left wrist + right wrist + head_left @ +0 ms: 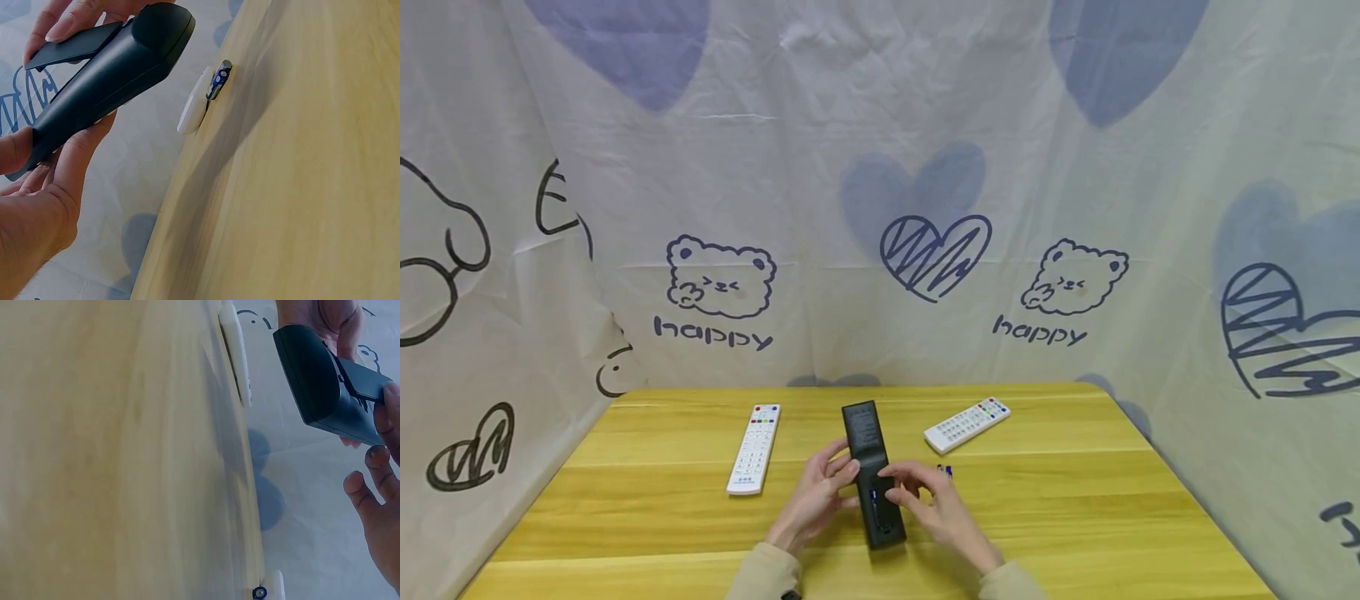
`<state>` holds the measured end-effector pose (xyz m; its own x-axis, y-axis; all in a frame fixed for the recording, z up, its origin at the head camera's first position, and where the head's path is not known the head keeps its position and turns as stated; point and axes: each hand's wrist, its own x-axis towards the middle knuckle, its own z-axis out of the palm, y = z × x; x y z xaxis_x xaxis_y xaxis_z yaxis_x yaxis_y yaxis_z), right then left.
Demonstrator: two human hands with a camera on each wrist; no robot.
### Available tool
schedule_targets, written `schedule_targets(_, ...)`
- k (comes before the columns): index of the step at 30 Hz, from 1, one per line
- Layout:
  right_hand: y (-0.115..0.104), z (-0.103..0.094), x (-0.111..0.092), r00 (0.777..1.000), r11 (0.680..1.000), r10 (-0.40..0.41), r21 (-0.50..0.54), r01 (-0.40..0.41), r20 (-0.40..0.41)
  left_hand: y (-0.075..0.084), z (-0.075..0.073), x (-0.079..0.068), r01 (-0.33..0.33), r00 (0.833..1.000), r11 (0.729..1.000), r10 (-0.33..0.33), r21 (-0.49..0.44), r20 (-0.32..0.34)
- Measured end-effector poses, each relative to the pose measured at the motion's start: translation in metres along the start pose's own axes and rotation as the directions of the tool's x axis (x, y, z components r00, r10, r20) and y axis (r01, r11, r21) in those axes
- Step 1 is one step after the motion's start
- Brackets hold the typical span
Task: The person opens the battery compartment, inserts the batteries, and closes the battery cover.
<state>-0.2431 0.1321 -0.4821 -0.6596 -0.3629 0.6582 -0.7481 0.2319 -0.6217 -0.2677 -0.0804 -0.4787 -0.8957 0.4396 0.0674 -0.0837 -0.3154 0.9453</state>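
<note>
My left hand (816, 492) grips a black remote control (865, 427) around its narrower half, back side up, above the table. Between the fingertips of my right hand (942, 510) is the edge of the black battery cover (75, 47). The cover stands tilted away from the remote's back, still touching it at one end, as the right wrist view also shows with the cover (362, 381). A bluish sliver shows in the gap beside the cover in the head view; what it is cannot be made out.
On the wooden table (647, 500), a white remote (754, 450) lies to the left and another white remote (967, 425) to the right. Blue batteries (945, 472) lie just below the right one. Printed white cloth (827, 350) hangs behind the table.
</note>
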Motion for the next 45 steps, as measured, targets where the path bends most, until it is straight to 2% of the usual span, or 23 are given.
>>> schedule_targets(4,-0.0006,0.0015,0.0002,0.999,0.999,-0.040,-0.021,0.040,0.008,-0.0002,-0.0004,-0.0005,0.002,1.000,1.000,-0.002,0.002,0.017)
schedule_targets(17,0.0019,0.0019,-0.0005,0.999,0.997,-0.035,-0.063,0.036,0.025,-0.0012,-0.0001,0.0004,0.004,1.000,1.000,-0.004,0.006,0.026)
schedule_targets(26,0.0020,0.0023,-0.0021,0.999,0.999,0.024,-0.023,-0.024,0.029,-0.0006,-0.0005,0.0000,0.006,1.000,1.000,-0.007,0.017,0.022)
schedule_targets(33,-0.0023,0.0019,-0.0028,0.991,0.992,0.123,0.001,-0.124,0.047,-0.0010,-0.0003,-0.0001,0.024,0.999,1.000,-0.025,0.013,0.024)
schedule_targets(37,-0.0039,0.0029,-0.0029,0.988,0.990,0.140,-0.003,-0.140,0.060,-0.0009,-0.0008,-0.0002,0.023,0.999,1.000,-0.023,0.007,0.027)
schedule_targets(45,-0.0021,0.0045,-0.0028,0.997,0.996,0.079,-0.032,-0.080,-0.007,0.0007,-0.0009,-0.0010,0.020,0.999,1.000,-0.021,0.010,0.026)
